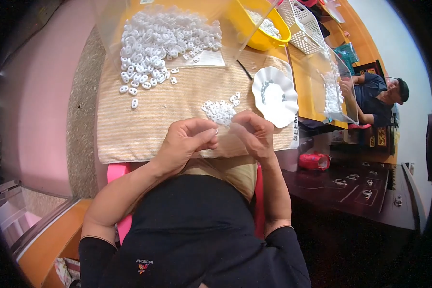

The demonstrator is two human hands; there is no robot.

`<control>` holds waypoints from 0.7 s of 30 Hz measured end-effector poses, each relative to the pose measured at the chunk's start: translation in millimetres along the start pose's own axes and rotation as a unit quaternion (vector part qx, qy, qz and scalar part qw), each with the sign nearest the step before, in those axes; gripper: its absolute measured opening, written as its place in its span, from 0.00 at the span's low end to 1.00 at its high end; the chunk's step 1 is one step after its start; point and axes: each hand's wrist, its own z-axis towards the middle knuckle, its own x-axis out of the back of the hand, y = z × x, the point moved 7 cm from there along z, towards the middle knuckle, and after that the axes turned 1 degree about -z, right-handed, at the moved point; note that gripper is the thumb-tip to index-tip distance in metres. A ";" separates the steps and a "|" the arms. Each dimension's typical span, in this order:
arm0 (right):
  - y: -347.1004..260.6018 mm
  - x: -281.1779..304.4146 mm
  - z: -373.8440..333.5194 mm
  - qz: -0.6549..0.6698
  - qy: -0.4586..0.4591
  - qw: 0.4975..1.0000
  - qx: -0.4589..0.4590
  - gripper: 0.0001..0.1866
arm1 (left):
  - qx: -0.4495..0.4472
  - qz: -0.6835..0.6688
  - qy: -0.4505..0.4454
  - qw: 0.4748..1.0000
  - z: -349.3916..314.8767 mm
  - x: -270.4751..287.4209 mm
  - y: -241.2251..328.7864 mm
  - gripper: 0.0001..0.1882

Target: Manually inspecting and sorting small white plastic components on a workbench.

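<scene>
My left hand (189, 139) is closed in a pinch, with a bit of a small white plastic piece (216, 131) showing at its fingertips. Close beside it, my right hand (255, 134) has its fingers curled together; they are slightly blurred, and anything in them is hidden. Just beyond both hands lies a small pile of white plastic pieces (218, 111), partly covered by the right fingers. Farther left spreads a large heap of white oval two-hole pieces (165, 41). A white wavy-rimmed dish (284, 115) stands right of the small pile.
A striped beige cloth (125, 120) covers the tabletop. Beyond it stand a yellow basin (261, 43) with white pieces and a white perforated basket (300, 26). At right, another person (374, 91) works by a clear bin (341, 113). A black strip (245, 69) lies near the dish.
</scene>
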 end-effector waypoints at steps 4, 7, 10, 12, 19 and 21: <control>-2.1 -10.9 0.5 0.013 -0.017 1.000 0.003 0.02 | 0.005 -0.002 0.007 1.000 1.1 0.1 -0.1 0.09; -3.0 -15.2 -0.4 0.012 -0.025 1.000 0.005 0.02 | -0.001 -0.008 0.011 1.000 3.5 3.7 1.1 0.09; 0.5 -14.2 -2.4 -0.026 -0.029 0.998 0.051 0.05 | 0.005 -0.004 0.003 1.000 4.8 2.1 -1.0 0.09; -1.5 -18.0 -2.5 -0.016 -0.033 0.998 0.051 0.05 | -0.005 0.001 0.006 1.000 4.3 1.9 0.0 0.09; -5.6 -27.9 -2.5 0.027 -0.051 0.998 0.038 0.04 | 0.017 -0.012 0.019 1.000 3.8 6.0 -3.1 0.09; -2.5 -26.6 -2.8 0.012 -0.045 0.997 0.053 0.04 | 0.029 -0.017 0.026 0.999 3.6 5.5 -3.8 0.10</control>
